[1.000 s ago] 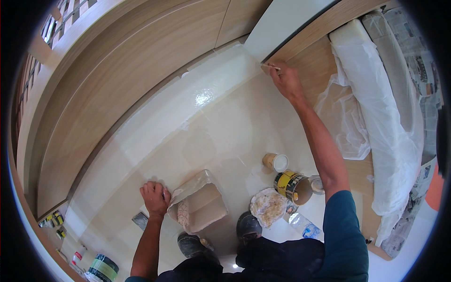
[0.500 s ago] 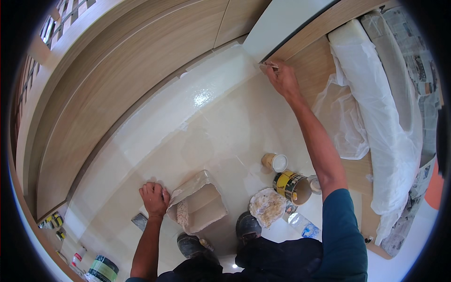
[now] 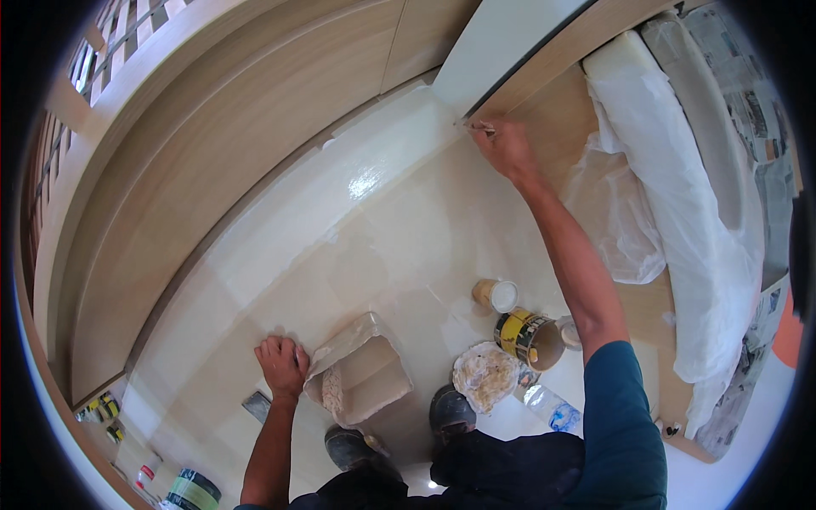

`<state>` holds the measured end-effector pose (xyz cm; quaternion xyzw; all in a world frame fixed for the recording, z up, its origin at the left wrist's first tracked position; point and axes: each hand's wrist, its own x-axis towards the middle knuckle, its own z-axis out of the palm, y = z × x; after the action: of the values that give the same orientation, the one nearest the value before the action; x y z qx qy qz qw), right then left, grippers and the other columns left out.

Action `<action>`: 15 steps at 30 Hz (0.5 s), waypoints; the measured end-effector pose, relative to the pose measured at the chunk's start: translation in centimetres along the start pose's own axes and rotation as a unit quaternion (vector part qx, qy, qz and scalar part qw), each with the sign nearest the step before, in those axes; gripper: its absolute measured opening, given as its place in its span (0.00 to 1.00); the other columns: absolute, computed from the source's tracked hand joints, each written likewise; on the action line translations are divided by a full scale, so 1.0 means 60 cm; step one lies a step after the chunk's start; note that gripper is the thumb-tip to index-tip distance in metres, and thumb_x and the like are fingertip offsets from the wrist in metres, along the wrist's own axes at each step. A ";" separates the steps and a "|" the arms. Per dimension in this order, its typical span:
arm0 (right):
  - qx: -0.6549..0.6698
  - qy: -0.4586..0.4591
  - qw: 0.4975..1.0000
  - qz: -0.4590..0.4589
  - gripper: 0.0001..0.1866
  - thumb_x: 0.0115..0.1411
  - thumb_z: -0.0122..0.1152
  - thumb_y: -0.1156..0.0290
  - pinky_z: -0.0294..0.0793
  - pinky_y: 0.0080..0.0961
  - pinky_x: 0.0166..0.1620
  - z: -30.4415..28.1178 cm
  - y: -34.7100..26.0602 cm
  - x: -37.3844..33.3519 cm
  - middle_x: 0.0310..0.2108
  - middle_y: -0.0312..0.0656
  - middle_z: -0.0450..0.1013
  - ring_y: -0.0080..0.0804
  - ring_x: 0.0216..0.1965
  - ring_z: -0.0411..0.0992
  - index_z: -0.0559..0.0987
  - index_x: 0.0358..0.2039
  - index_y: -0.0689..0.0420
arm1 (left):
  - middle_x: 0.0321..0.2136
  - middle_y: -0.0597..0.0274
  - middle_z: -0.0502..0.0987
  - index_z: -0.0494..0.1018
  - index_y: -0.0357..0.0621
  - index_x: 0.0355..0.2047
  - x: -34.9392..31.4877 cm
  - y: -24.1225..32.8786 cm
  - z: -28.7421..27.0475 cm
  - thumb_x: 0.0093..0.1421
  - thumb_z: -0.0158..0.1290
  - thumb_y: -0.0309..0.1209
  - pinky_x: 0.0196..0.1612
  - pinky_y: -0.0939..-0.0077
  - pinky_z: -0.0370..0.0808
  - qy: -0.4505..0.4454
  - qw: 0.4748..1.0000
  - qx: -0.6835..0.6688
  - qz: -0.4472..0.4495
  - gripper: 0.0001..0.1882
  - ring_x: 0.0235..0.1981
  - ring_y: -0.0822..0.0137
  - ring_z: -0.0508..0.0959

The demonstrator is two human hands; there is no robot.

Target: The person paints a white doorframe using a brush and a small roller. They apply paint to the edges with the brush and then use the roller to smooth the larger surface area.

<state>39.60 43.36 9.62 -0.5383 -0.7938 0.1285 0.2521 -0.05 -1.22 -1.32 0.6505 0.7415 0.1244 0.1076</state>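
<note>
Several left fingers [image 3: 272, 347]: half-curled on floor [image 3: 399, 251], contents unclear | right fingers [image 3: 490, 144]: pinched around thin tool [image 3: 484, 128]

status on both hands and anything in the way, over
Right hand closed on thin tool at floor edge. Left hand beside open tub, paint roller inside. Black-and-yellow can clear of both hands.

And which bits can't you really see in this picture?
All in the head view:
Thin tool: partly hidden by the right hand, so its exact kind is unclear.
Under the left hand: the palm and curled fingers hide whether it grips anything.
Green-and-dark can, lower left: cut off by the picture's bottom edge.
Under the white plastic sheeting: the plastic covers whatever is there.
</note>
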 end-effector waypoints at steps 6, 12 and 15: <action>0.115 0.030 0.992 0.034 0.14 0.62 0.64 0.66 0.80 0.31 0.39 -0.075 -0.055 -0.024 0.33 0.47 0.83 0.34 0.33 0.81 0.85 0.41 0.64 | 0.36 0.52 0.70 0.71 0.43 0.33 -0.011 -0.017 0.010 0.59 0.56 0.33 0.50 0.50 0.64 0.036 0.999 -0.005 0.012 0.08 0.43 0.48 0.70; 0.234 0.050 0.963 0.127 0.12 0.68 0.62 0.65 0.78 0.23 0.38 -0.220 -0.183 -0.064 0.31 0.38 0.82 0.20 0.34 0.78 0.83 0.41 0.62 | 0.36 0.53 0.71 0.72 0.43 0.33 -0.008 -0.007 0.003 0.60 0.57 0.30 0.50 0.51 0.64 0.037 0.998 -0.049 0.013 0.06 0.43 0.49 0.70; 0.303 0.053 0.942 0.132 0.11 0.70 0.62 0.66 0.77 0.21 0.37 -0.266 -0.230 -0.112 0.32 0.37 0.81 0.19 0.33 0.77 0.83 0.40 0.60 | 0.36 0.54 0.71 0.73 0.43 0.31 -0.003 0.012 -0.004 0.62 0.58 0.30 0.50 0.52 0.64 0.063 0.995 -0.075 0.029 0.06 0.43 0.51 0.71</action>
<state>39.29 30.74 27.82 -0.5427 -0.6249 0.3664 0.4252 0.55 -1.32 -0.86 0.6529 0.7159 0.2238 0.1055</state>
